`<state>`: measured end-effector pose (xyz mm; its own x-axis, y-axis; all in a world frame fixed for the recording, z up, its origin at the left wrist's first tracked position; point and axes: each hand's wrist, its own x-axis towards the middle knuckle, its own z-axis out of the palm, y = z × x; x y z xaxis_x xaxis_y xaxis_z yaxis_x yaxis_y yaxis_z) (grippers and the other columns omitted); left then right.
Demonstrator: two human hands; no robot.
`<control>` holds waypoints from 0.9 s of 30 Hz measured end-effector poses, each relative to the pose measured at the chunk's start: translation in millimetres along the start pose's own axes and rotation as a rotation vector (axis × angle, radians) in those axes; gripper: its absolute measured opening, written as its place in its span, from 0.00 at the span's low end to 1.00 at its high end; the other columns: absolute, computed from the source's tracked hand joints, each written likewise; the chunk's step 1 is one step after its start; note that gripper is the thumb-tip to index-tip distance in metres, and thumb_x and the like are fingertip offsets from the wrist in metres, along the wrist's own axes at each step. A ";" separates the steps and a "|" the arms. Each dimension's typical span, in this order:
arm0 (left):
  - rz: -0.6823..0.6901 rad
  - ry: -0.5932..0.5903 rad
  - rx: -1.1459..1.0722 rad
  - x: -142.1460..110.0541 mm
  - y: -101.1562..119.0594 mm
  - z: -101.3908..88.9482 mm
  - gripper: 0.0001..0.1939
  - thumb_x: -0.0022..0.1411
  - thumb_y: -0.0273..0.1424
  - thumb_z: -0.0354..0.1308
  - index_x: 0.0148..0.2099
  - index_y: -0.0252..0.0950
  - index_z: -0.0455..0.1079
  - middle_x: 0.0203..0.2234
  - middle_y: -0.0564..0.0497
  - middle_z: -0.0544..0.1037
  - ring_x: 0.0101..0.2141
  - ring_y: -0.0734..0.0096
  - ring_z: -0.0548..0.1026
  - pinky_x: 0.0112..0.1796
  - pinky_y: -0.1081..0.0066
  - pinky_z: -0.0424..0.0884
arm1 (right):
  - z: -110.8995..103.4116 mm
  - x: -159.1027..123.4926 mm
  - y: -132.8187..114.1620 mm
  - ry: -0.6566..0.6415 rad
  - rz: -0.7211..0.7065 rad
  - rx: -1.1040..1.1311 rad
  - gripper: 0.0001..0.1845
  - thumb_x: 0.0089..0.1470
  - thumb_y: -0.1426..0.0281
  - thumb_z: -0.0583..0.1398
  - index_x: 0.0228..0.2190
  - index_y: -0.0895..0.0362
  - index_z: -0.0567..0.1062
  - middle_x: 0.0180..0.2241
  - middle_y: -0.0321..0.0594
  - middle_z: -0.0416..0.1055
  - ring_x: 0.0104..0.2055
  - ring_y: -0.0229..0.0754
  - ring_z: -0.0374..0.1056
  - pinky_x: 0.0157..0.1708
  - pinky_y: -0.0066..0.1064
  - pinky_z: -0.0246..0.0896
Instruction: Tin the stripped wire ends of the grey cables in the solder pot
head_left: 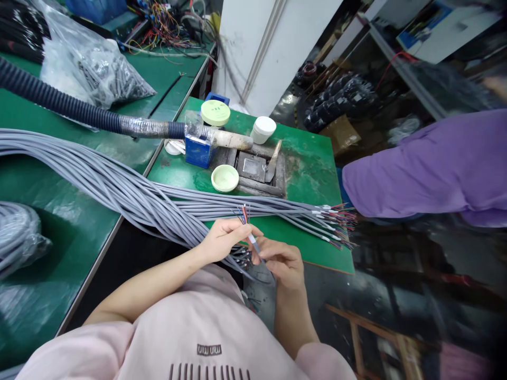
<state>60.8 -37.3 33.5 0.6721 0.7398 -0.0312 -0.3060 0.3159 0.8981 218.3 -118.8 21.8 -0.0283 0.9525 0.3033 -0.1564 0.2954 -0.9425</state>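
Both hands work on one grey multi-core cable (256, 248), held in front of my chest just off the table's near edge. Its coloured wires (244, 213) fan out upward past my fingers, above a white band. My left hand (228, 237) pinches the cable near that band, thumb on top. Lower down, my right hand (283, 259) grips the grey jacket between thumb and fingers. Behind them a thick bundle of grey cables (119, 177) crosses the table, its stripped ends (336, 221) lying at the right. More cable ends hang below my hands, partly hidden.
A solder pot (253, 167) with a scraper (273, 163) sits in the green table (312, 158). Around it are a shallow dish (224, 178), a white tub (263, 130), a round yellow-green lid (215, 112) and a black hose (79, 105). A person's purple sleeve (428, 163) is at right.
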 end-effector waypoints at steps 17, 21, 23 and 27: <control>0.238 -0.153 0.306 3.7 1.8 -8.5 0.26 0.65 0.48 0.50 0.27 0.32 0.75 0.27 0.44 0.79 0.30 0.68 0.74 0.36 0.69 0.70 | 13.0 10.9 -18.5 0.138 0.324 -0.234 0.21 0.46 0.64 0.68 0.43 0.54 0.75 0.30 0.38 0.77 0.25 0.38 0.70 0.26 0.30 0.66; 0.322 -0.173 0.408 5.5 2.5 -9.1 0.26 0.68 0.44 0.47 0.28 0.32 0.75 0.28 0.44 0.80 0.32 0.68 0.74 0.38 0.69 0.69 | 14.8 22.4 -24.6 0.134 0.391 -0.272 0.16 0.51 0.62 0.63 0.41 0.56 0.77 0.17 0.32 0.71 0.17 0.35 0.66 0.21 0.28 0.62; 0.301 -0.181 0.405 5.2 2.3 -8.8 0.26 0.68 0.44 0.46 0.30 0.32 0.75 0.29 0.44 0.80 0.31 0.68 0.73 0.36 0.70 0.70 | 16.2 27.1 -25.1 0.124 0.434 -0.257 0.15 0.51 0.61 0.62 0.38 0.58 0.78 0.14 0.31 0.68 0.14 0.35 0.62 0.17 0.27 0.59; 0.209 -0.084 0.459 3.9 1.6 -11.7 0.23 0.68 0.43 0.45 0.46 0.31 0.74 0.29 0.46 0.78 0.28 0.71 0.72 0.32 0.71 0.69 | 13.0 38.6 -24.5 0.236 0.417 -0.321 0.12 0.49 0.62 0.63 0.30 0.58 0.80 0.10 0.29 0.62 0.11 0.31 0.54 0.13 0.25 0.50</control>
<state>55.0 -27.0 29.6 0.6856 0.7033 0.1880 -0.1248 -0.1409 0.9821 208.3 -90.2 58.5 0.2037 0.9730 -0.1082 0.1293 -0.1363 -0.9822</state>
